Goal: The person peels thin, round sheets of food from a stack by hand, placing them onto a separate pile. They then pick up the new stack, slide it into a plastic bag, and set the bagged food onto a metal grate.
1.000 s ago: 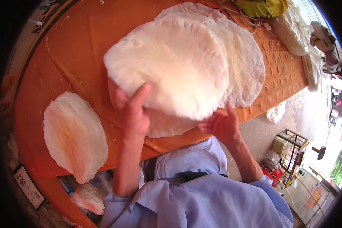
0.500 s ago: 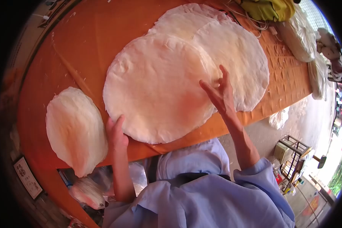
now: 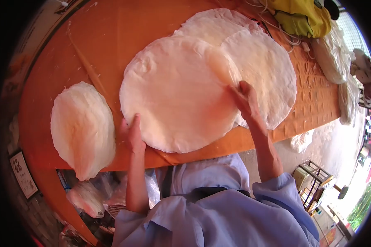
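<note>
Two hands were noted: the large round sheet (image 3: pixel 177 94), lifted a second ago, was laid on the tabletop (image 3: pixel 95 37); left hand (image 3: pixel 132 133) open against its edge, right hand (image 3: pixel 245 99) pinched on its rim.

A large round white rice sheet (image 3: pixel 177 92) lies flat on the orange surface (image 3: pixel 107 37). Thin and wrinkled, it overlaps two similar sheets (image 3: pixel 264 70) behind it.

- Left hand (image 3: pixel 132 135): arm bare to the elbow, extended forward; fingers together and straight, palm turned inward, thumb side up
- Right hand (image 3: pixel 245 99): forearm bare, angled up and inward from a rolled pale-blue sleeve; fingers curled in a pinching grip at the fingertips
- Hands well apart, both raised ahead of the torso
</note>
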`<state>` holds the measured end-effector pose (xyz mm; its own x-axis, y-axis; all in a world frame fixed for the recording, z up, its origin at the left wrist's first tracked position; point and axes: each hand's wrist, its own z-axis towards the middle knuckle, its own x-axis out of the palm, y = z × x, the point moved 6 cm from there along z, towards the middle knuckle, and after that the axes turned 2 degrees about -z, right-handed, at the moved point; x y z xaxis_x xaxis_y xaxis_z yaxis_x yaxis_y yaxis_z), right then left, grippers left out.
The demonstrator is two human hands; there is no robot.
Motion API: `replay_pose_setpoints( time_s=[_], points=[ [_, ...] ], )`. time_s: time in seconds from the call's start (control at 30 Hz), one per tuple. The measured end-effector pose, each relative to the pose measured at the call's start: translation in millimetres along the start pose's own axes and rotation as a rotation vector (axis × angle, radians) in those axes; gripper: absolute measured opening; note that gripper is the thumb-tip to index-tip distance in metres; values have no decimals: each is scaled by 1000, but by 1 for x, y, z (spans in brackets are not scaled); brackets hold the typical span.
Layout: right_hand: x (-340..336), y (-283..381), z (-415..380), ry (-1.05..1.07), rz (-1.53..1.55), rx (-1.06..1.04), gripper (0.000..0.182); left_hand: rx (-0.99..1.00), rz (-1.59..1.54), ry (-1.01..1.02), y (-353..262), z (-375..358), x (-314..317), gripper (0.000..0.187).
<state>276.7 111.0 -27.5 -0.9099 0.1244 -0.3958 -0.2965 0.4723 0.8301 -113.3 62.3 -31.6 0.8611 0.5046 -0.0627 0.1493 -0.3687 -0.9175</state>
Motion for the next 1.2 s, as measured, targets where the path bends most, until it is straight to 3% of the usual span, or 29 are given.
replay_pose_setpoints(
  time_s=[0.17,0.27,0.33,0.4,0.47,0.53,0.6,0.7,0.73,0.8,0.87,0.97,1.07,1.13,1.2],
  points=[
    [0,-9,4,80,188,3,21,87,23,20,17,10,-6,34],
    [1,-14,6,-2,360,17,36,95,84,2,14,6,-7,39],
    [-4,5,2,-74,56,83,59,107,188,32,10,-1,-12,43],
    [5,13,3,29,274,64,56,178,261,66,17,-6,-17,48],
    [9,13,14,242,343,118,42,144,305,96,3,-13,-11,45],
    [9,-14,31,413,532,303,29,60,231,138,-4,-11,-4,45],
    [5,12,28,295,292,252,28,86,39,183,-20,-12,-1,44],
    [0,77,13,196,179,20,33,110,-137,268,-86,-5,-6,41],
    [9,113,-1,255,196,-18,38,139,-191,296,-105,-1,-11,41],
    [31,179,-26,226,150,-182,40,252,-202,288,-148,10,-45,39],
    [74,230,-49,346,295,-208,36,286,-314,243,-191,9,-95,43],
    [148,275,-67,542,477,-253,27,375,-293,-59,-225,11,-203,47],
    [244,290,-100,853,599,-292,19,423,-229,-150,-224,11,-300,48],
    [307,276,-121,847,426,-255,24,394,-225,-187,-193,24,-360,42],
    [363,219,-112,777,168,-116,30,319,-181,-256,-143,44,-412,39]
  ],
)
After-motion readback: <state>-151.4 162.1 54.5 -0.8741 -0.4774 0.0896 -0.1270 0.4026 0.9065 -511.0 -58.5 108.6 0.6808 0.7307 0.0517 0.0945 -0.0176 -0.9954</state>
